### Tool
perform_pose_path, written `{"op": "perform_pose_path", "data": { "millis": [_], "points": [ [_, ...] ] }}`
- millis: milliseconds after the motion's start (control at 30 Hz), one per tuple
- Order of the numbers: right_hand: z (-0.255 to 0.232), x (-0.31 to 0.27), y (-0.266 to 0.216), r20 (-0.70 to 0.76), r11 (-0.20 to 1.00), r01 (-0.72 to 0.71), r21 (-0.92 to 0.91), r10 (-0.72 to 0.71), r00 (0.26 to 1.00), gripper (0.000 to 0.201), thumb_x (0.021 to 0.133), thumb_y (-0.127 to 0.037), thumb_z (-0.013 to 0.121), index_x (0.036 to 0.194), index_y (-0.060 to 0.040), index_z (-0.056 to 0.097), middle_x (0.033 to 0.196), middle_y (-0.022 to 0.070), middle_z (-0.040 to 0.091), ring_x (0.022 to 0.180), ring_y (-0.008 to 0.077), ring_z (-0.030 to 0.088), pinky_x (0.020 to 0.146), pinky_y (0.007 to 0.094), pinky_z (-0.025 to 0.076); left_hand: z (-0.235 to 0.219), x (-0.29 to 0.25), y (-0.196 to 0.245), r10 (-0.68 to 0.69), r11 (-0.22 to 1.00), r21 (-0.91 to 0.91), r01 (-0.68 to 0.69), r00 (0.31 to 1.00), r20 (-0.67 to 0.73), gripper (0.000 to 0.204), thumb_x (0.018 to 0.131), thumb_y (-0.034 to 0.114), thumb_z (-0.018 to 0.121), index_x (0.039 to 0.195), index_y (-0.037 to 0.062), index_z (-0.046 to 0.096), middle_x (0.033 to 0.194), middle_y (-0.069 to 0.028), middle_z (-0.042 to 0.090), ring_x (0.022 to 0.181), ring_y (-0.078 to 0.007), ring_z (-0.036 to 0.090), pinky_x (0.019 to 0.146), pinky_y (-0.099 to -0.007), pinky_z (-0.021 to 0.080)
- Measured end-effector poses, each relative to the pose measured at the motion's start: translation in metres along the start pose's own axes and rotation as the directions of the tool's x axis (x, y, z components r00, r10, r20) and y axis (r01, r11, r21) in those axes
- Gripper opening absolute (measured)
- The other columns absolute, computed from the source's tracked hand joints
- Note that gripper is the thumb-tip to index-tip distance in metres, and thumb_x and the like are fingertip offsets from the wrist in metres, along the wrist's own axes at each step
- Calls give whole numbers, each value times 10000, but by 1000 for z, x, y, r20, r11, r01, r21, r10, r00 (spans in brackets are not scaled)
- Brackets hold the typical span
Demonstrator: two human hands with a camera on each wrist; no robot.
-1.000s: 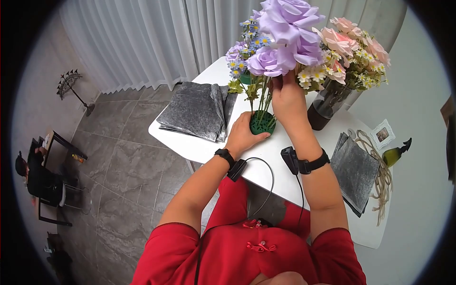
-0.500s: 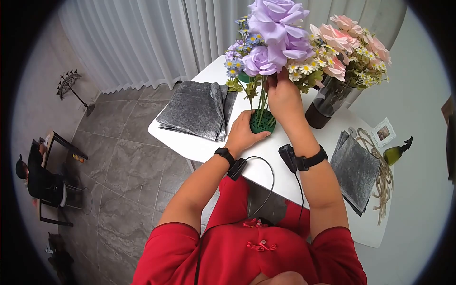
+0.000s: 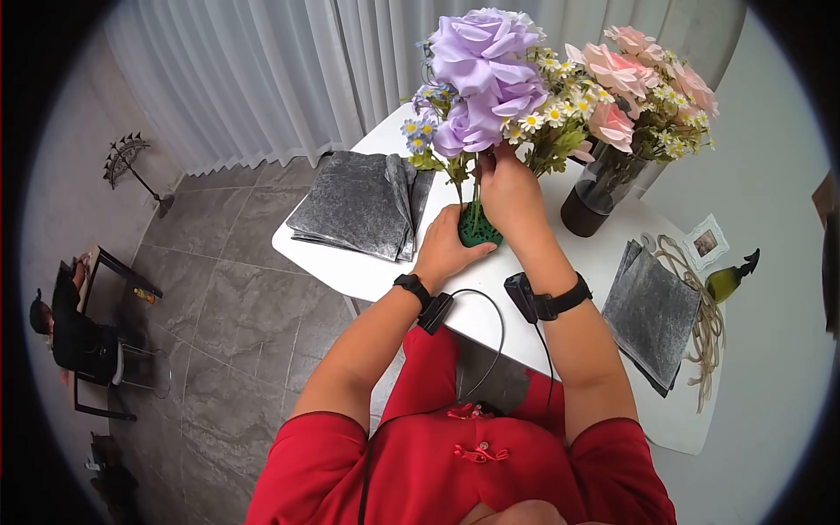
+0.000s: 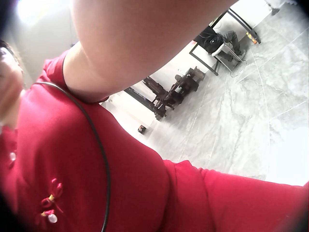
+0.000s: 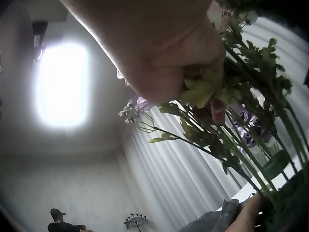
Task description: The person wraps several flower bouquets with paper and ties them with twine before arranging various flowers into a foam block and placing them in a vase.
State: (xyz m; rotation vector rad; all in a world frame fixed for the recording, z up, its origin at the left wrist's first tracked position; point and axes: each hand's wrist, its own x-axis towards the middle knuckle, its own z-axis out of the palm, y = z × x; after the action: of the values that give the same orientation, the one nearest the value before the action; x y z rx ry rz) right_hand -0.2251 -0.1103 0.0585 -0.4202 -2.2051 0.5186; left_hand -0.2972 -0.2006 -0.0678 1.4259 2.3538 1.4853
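A green pierced holder point(image 3: 478, 226) stands on the white table with flower stems upright in it. My left hand point(image 3: 444, 248) lies against its near left side, thumb along the front and fingers round the left. Just above, my right hand point(image 3: 511, 191) grips stems below the large purple roses point(image 3: 483, 54). White daisies point(image 3: 556, 114) and small blue flowers point(image 3: 418, 131) flank the roses. In the right wrist view, the right hand point(image 5: 169, 58) has its fingers curled among stems point(image 5: 241, 154) and leaves. The left wrist view does not show the left hand.
Dark grey sheets point(image 3: 354, 206) lie on the table's left, with more sheets point(image 3: 652, 315) and rope point(image 3: 705, 346) on the right. A vase point(image 3: 598, 197) of pink roses stands behind right, near a small frame point(image 3: 705, 243) and green bottle point(image 3: 723, 284). A person sits far left.
The right hand and the purple roses have moved left and slightly down, and more daisies show on the right. The left hand has stayed at the green holder.
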Motion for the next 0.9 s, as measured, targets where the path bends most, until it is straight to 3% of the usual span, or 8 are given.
{"op": "perform_pose_path", "data": {
  "millis": [267,367,467,500,600,733,767,900],
  "points": [
    [14,-47,-5,107,991,-95,99,84,991,289,882,-188,535,1126,-37,500,863,239,646,813,435,618,721,489,500,23,11,-36,49,996,-76,-46,998,48,644,670,336,790,1139,-11,517,1080,-198,582,1025,-372,556,889,-437,443],
    [45,-70,25,100,994,-101,34,98,990,184,919,-171,516,1017,-27,574,898,163,679,823,380,646,730,448,505,28,14,-45,138,988,79,-135,990,-30,552,703,312,752,1100,2,525,1056,-223,581,991,-395,559,863,-456,444],
    [39,-78,45,204,964,-216,152,183,962,168,931,-148,509,1020,-26,582,860,157,678,811,364,651,733,410,509,11,-1,-8,63,997,-37,-66,995,-84,574,688,321,760,1107,7,525,1044,-225,578,974,-393,562,836,-451,454],
    [31,-74,46,146,968,-120,222,89,985,180,949,-148,505,1060,-29,581,812,134,677,787,304,672,714,373,514,10,-5,0,67,997,-38,-70,994,-83,574,688,321,760,1107,7,525,1044,-225,578,974,-393,562,836,-451,454],
    [2,-65,38,12,900,-153,408,163,987,159,945,-159,508,1048,-56,571,794,148,663,767,352,654,666,388,508,11,-22,19,6,970,243,13,997,-77,669,638,356,806,1112,-19,518,1060,-208,553,1005,-387,554,825,-445,471],
    [27,-82,84,-102,911,-17,412,65,993,180,975,-169,490,1119,-71,537,776,124,664,704,279,673,619,357,519,18,-33,26,83,992,105,-64,979,-184,746,650,323,824,1187,-38,453,1096,-218,521,1034,-379,540,881,-434,462],
    [6,-82,58,27,882,-156,445,161,987,189,990,-185,468,1133,-69,512,787,124,662,702,259,676,618,341,538,20,-29,24,101,993,77,-90,981,-168,775,661,304,824,1232,-37,427,1150,-225,507,1083,-373,526,926,-422,447],
    [10,-83,81,97,873,-182,452,155,983,246,970,-66,425,1198,23,455,888,100,662,771,151,662,656,265,546,26,-15,7,39,996,-75,-42,999,-32,785,664,301,811,1276,-16,437,1227,-211,503,1139,-361,511,960,-398,432]
  ]
}}
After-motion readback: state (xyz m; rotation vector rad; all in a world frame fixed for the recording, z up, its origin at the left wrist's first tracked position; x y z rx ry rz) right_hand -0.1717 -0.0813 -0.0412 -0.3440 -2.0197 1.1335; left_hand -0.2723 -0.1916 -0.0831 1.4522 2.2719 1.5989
